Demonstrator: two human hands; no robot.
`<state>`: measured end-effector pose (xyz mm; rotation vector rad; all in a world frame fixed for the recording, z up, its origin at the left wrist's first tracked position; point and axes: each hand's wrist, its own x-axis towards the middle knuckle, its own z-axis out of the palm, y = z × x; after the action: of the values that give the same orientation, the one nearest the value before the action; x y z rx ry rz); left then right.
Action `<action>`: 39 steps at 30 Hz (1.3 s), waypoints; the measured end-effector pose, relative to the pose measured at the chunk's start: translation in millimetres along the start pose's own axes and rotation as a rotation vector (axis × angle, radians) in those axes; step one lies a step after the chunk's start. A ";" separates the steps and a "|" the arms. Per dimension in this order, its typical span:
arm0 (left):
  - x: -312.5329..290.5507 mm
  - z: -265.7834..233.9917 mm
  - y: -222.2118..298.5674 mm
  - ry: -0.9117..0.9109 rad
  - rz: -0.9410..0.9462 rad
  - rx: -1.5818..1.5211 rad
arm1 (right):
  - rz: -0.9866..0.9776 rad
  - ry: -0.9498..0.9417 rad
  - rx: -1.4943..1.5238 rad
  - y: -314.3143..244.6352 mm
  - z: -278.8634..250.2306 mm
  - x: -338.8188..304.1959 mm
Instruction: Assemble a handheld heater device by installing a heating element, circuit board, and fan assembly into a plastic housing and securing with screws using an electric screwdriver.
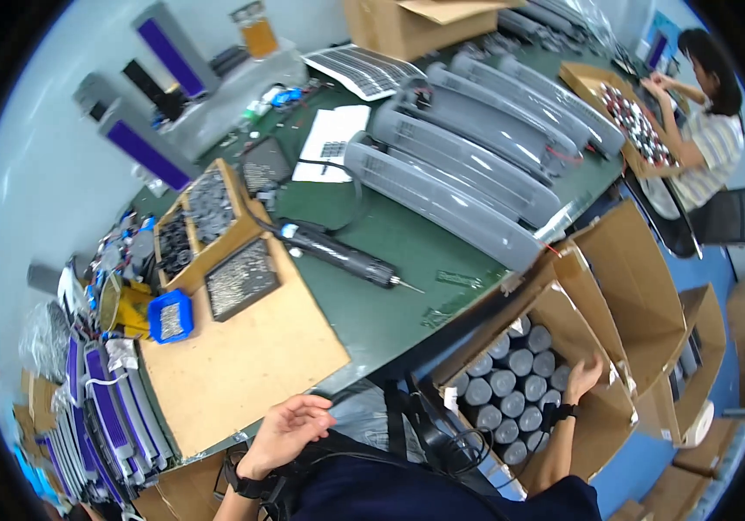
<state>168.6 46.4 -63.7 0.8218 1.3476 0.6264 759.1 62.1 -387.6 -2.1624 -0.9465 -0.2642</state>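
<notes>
My left hand [290, 430] hovers over the near edge of the bench, its fingers loosely bent and apart, with nothing seen in it. Out to the right, my right hand [585, 379] is at an open cardboard box [570, 323], close to its inner right wall. Its fingers look stretched out, and I see nothing held. Several grey round-ended cylinders [512, 404] stand packed upright in this box, left of the hand. The wooden board [246, 373] nearest my left hand carries a dark tray of small screws [240, 278] and a blue dish of small metal parts [169, 317].
A black electric screwdriver [342, 253] lies on the green bench [381, 326]. Long clear grey housings [450, 204] lie behind it. Purple-and-grey units [99, 408] stand at the left. At the far right a person [711, 130] works by a parts tray [637, 126]. More open boxes [633, 269] stand right.
</notes>
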 end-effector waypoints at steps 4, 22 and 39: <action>-19.3 -18.4 -3.8 0.024 0.069 0.001 | -0.135 -0.385 0.997 -311.6 -48.9 52.3; -245.3 -196.3 -65.7 0.978 0.563 -0.117 | -0.603 -0.608 0.860 -543.3 -92.8 55.7; -316.4 -409.8 -129.3 1.593 -0.217 0.611 | 0.118 -1.743 1.187 -632.9 -179.8 -256.4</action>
<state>-288.4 -220.1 6.2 0.5335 3.1393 0.6920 152.8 77.6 -26.1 -0.8470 -1.1986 1.9680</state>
